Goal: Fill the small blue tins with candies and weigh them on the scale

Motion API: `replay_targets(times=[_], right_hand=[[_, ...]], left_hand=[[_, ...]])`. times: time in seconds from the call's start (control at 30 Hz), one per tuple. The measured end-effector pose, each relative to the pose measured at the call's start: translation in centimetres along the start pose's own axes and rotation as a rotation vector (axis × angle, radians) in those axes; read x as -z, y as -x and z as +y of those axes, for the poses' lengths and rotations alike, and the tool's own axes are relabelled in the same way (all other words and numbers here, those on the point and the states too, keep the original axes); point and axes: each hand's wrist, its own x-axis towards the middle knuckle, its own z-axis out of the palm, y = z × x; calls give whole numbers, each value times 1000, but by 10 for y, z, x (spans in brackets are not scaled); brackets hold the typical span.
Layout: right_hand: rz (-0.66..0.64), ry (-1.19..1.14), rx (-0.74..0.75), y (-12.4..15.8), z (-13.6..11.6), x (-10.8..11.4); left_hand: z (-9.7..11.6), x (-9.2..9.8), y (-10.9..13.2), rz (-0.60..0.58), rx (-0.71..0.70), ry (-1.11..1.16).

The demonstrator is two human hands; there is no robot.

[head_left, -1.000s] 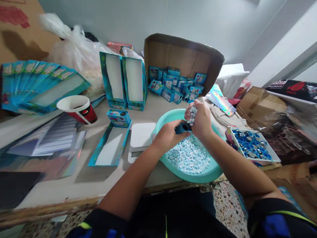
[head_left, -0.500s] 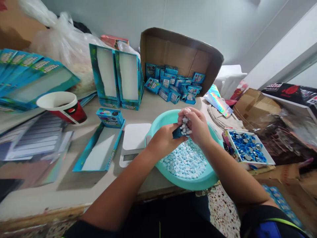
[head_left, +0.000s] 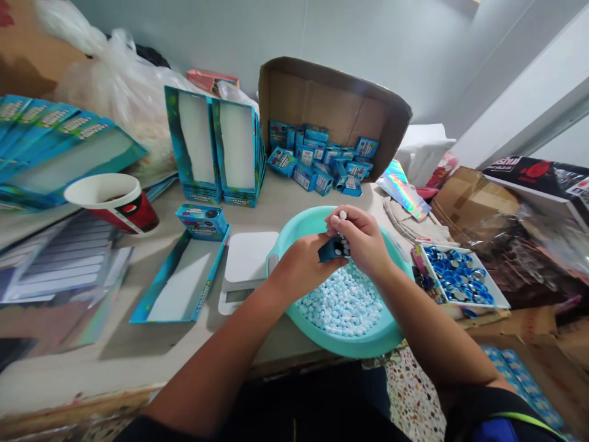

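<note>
My left hand (head_left: pixel 301 261) is closed around a small blue candy box (head_left: pixel 327 250), its opening tilted toward the right. Against that opening, my right hand (head_left: pixel 363 239) is cupped with fingers curled round a few small white candies (head_left: pixel 343 215); some sit at the box's mouth. Both hands are above a turquoise basin (head_left: pixel 343 350) filled with pale blue and white candies (head_left: pixel 343 304). Left of the basin lies a white kitchen scale (head_left: pixel 251 258). Farther left, a blue display tray (head_left: pixel 179 288) has one closed candy box (head_left: pixel 202 222) at its far end.
Behind the basin, a cardboard box (head_left: pixel 317 86) lies on its side with several blue candy boxes (head_left: pixel 322 156). Stacked display trays (head_left: pixel 237 147) stand to its left, near a paper cup (head_left: pixel 115 202). To the right is a white box of blue-wrapped pieces (head_left: pixel 460 276).
Fewer candies show in my right hand than before, and several have gone toward the box's mouth. Both hands stay over the basin, and the view has shifted slightly.
</note>
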Motion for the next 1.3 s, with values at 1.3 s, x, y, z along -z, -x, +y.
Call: replay_targets(times=[1.3], right_hand=[[39,-4,93,6,11,10]], left_hand=[[10,0,5,201,-52,-104]])
